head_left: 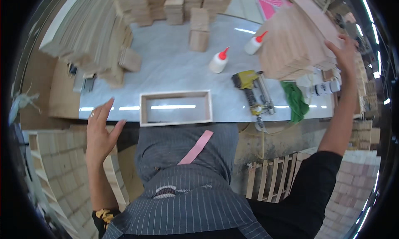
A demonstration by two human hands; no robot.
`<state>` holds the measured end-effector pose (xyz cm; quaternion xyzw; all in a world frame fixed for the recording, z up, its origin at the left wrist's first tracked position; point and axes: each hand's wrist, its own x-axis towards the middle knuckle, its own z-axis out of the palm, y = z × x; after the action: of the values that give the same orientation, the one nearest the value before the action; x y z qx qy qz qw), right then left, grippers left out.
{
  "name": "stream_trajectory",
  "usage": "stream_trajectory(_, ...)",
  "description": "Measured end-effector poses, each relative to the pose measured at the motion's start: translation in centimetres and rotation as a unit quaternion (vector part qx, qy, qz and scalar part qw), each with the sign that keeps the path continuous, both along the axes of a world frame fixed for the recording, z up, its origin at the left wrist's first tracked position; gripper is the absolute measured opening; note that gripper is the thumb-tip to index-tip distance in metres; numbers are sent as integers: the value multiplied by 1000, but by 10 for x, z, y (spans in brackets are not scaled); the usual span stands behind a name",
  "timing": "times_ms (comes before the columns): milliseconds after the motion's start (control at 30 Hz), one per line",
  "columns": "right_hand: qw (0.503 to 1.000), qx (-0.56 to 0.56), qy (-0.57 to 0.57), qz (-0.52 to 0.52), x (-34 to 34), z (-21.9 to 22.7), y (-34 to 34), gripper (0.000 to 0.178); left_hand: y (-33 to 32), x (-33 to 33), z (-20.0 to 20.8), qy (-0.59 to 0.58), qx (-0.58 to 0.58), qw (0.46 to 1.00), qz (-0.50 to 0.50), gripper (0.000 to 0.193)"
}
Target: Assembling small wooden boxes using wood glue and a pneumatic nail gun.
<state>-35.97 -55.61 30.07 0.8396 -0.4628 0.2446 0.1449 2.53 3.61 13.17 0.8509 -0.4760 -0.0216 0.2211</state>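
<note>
My left hand (102,131) hovers at the near edge of the worktable, thumb and fingers apart, holding nothing. To its right, a thin-walled rectangular wooden frame (176,123) lies at the table's front edge, with the tabletop showing inside it. My right hand (346,54) reaches far to the right, beside a tall stack of wooden boards (286,45). Its thumb and fingers are spread at the end of the top board (314,14); whether they touch it I cannot tell.
Two white glue bottles (218,63) with red tips stand mid-table. A yellow-black nail gun (251,91) and a green cloth (295,102) lie to the right. More board stacks (93,35) fill the left and back. Wooden boxes (62,172) are piled below left.
</note>
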Motion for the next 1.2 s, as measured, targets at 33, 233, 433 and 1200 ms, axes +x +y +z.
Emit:
stream_trajectory(33, 1000, 17, 4, 12, 8, -3, 11, 86, -12, -10, 11, 5, -35, 999, -13, 61)
stream_trajectory(233, 997, 63, -23, -39, -4, -27, -28, 83, -70, -39, 41, -50, -103, 983, -144, 60)
stream_trajectory(433, 937, 278, -210, -18, -2, -42, -4, 75, -71, -50, 33, -53, -56, 985, -156, 64)
stream_trajectory(1200, 783, 456, -283, 313, 97, -297, 322, 80, -125, -56, -55, 35, 93, 970, -222, 97)
